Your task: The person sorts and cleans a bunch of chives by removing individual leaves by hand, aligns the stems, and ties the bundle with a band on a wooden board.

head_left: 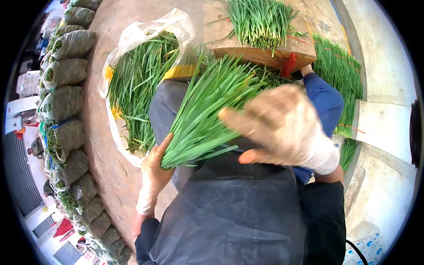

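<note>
A loose bunch of long green leafy stalks [207, 106] fans up and to the right over the lap, and my left hand [157, 165] is wrapped round its lower end. To the right of the bunch my gloved right hand [276, 126] is raised, blurred by motion, with thumb and fingers apart and nothing seen in it. Left of the knees, an open clear plastic bag [176, 24] holds a heap of similar green leaves [141, 84]. On a wooden block [260, 55] ahead lies a neat pile of stalks [263, 24], cut ends toward me.
Tied green bundles [338, 75] stand in a row by the pale ledge [384, 119] on the right. Stacked filled bags [66, 75] line the left side. A red object [288, 65] hangs at the block's near edge. People are small at the far left.
</note>
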A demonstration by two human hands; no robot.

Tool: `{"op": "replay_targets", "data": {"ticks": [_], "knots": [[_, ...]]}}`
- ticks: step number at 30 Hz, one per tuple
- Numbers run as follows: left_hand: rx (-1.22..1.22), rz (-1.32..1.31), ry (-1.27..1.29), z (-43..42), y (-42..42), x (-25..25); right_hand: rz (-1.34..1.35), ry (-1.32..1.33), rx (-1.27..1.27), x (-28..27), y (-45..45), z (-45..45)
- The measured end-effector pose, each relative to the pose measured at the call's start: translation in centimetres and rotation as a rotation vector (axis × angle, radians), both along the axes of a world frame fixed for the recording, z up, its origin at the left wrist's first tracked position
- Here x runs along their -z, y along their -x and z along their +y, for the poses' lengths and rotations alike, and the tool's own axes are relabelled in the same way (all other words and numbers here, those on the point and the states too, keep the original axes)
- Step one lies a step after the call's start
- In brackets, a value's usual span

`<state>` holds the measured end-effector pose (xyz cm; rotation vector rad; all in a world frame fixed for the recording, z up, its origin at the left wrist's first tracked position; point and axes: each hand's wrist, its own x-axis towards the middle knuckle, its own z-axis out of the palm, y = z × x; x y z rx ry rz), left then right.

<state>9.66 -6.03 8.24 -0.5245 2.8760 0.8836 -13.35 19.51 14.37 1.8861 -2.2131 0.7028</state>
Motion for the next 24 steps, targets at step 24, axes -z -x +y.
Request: {"op": "replay_targets", "data": {"ticks": [24], "knots": [[0.118, 0.251, 0.057, -0.9, -0.8, 1.5, -0.335, 0.089, 0.219, 2.7, 5.5, 3.0]]}}
